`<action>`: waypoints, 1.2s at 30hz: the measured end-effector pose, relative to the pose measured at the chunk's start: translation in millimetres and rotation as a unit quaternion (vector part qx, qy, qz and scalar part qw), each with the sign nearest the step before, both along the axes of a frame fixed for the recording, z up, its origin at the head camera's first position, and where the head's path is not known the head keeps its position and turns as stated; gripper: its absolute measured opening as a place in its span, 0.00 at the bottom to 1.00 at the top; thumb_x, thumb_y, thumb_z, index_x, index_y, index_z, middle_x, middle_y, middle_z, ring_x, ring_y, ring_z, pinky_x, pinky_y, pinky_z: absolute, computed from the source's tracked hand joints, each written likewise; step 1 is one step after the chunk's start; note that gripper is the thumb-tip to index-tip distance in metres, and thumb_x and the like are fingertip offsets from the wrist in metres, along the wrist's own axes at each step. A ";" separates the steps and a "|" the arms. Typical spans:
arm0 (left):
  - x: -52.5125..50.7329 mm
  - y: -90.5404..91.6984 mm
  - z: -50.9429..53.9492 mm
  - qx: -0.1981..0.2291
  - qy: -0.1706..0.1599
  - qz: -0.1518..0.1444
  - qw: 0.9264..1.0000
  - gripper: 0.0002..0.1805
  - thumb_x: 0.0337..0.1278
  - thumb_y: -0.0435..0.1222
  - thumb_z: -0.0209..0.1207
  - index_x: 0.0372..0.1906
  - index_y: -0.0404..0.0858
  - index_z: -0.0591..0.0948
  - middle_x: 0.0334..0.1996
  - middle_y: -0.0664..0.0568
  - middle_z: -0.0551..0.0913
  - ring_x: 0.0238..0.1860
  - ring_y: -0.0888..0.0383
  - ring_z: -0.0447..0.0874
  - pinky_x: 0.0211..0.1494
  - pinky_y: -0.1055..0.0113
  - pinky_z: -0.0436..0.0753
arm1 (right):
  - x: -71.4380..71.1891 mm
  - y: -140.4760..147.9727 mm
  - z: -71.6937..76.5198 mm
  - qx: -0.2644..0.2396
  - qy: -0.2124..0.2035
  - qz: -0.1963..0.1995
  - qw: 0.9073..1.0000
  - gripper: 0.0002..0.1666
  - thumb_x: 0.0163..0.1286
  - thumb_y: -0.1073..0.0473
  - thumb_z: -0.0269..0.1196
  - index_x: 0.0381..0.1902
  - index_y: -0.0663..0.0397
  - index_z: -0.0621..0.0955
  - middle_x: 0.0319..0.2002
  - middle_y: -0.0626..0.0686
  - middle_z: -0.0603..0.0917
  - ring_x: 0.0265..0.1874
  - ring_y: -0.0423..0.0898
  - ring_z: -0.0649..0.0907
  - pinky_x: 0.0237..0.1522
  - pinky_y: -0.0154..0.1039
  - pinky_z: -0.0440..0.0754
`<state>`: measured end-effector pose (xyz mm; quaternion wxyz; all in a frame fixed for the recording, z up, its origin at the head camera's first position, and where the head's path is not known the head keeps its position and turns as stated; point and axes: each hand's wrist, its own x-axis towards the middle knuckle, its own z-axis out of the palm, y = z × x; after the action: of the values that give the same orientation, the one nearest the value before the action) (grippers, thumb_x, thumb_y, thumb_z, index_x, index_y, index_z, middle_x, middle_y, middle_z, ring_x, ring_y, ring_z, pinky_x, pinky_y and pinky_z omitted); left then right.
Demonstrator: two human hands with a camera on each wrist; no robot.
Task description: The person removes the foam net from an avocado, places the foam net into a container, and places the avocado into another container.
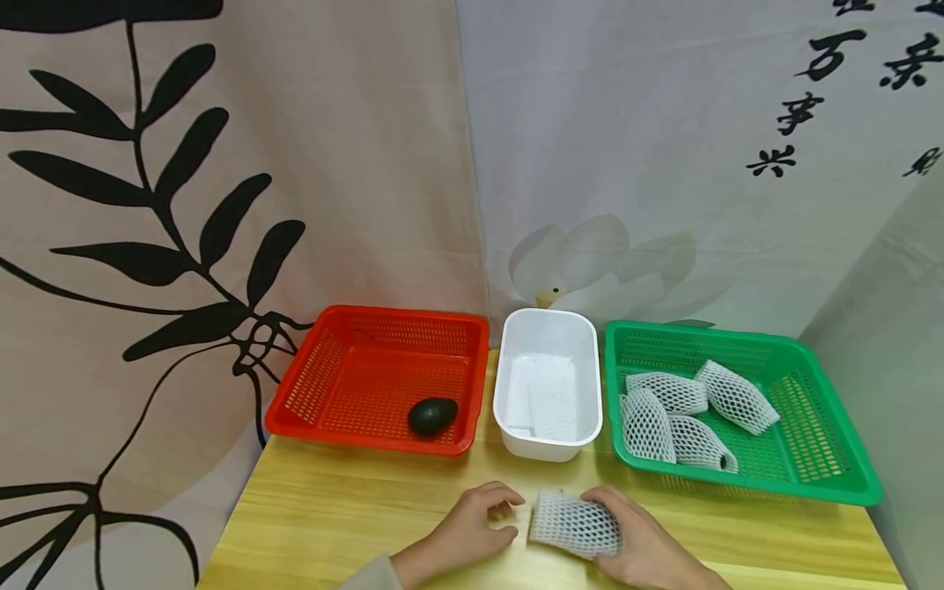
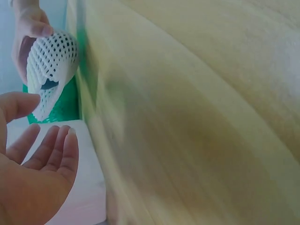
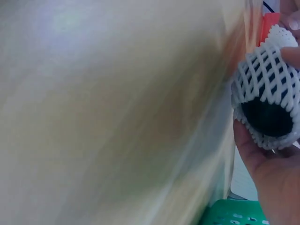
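Head view. My right hand (image 1: 640, 537): curled around one end of a foam net (image 1: 571, 522), holding it low over the front of the counter (image 1: 332, 500); a dark shape shows through the mesh. My left hand (image 1: 475, 522): fingers loosely bent, holding nothing, just beside the net's other end, with a gap between. Behind, left to right: red basket (image 1: 376, 377), with one bare avocado (image 1: 432, 416) near its front right corner; white tub (image 1: 547, 449), with a pale netted piece (image 1: 553, 406) lying in it, hard to make out; green basket (image 1: 807, 434), with four netted bundles (image 1: 737, 397), mostly towards its left side. The row seems set to keep bare and netted goods apart, all within reach.

Left wrist view. Left palm and fingers in the foreground, clasping nothing. Beyond them, my right hand grips the net, whose loose mouth droops towards my left fingers; something dark sits inside. I judge the left hand is kept close to tend that free end.

Right wrist view. Net held between right thumb and fingers; the rounded end of a dark fruit (image 3: 267, 118) shows uncovered on the near side. This grip probably steadies fruit and net together. Left hand: cropped at the upper corner, its fingers unclear here.
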<state>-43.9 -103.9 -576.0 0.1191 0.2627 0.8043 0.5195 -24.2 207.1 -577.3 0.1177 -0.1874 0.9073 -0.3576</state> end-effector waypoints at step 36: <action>9.7 28.0 -2.7 -0.006 0.066 -0.030 0.997 0.21 0.53 0.22 0.71 0.53 0.40 0.88 0.49 0.57 0.86 0.51 0.68 0.82 0.56 0.70 0.83 | 5.2 -1.0 -14.7 -0.099 0.009 -0.011 0.995 0.37 0.50 0.60 0.81 0.58 0.37 0.80 0.56 0.40 0.81 0.52 0.36 0.80 0.53 0.34 0.79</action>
<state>-34.1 -75.9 -578.7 0.0830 0.3195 0.8051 0.4928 -19.0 206.1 -592.0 0.0867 -0.1911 0.8705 -0.4453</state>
